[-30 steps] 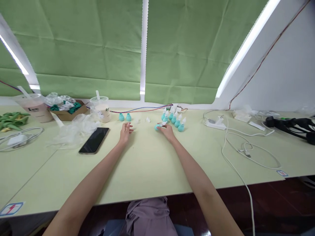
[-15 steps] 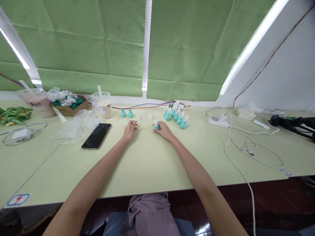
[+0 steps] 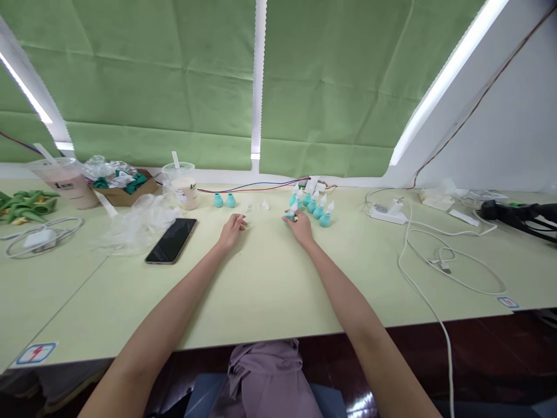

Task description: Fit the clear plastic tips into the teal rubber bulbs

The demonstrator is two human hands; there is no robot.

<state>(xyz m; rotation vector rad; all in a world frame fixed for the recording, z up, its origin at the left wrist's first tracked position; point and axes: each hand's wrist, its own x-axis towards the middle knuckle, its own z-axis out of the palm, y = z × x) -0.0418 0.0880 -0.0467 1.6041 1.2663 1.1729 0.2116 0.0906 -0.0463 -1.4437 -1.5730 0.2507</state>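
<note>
My right hand (image 3: pixel 299 227) is closed round a small turquoise bulb syringe (image 3: pixel 292 215) with a white pointed nozzle. It is at the near left side of several similar bulb syringes (image 3: pixel 324 219), which stand upright in a cluster. My left hand (image 3: pixel 232 229) lies on the table with its fingers loosely bent and apart, and I see nothing held in it. Just beyond it are small white nozzles (image 3: pixel 265 205), some translucent against the table. Two turquoise bulbs (image 3: pixel 218 201) without nozzles stand behind my left hand.
A phone (image 3: pixel 171 241), a crumpled plastic bag (image 3: pixel 143 223) and a drink cup (image 3: pixel 185 188) are on the left. Behind the bag stands a cardboard box (image 3: pixel 126 197) of scraps. On the right, a power strip (image 3: pixel 387 215) trails white cables (image 3: pixel 411 278) over the table edge.
My right hand has moved right and slightly away from me, carrying the bulb syringe up to the cluster. My left hand has stayed nearly in place.
</note>
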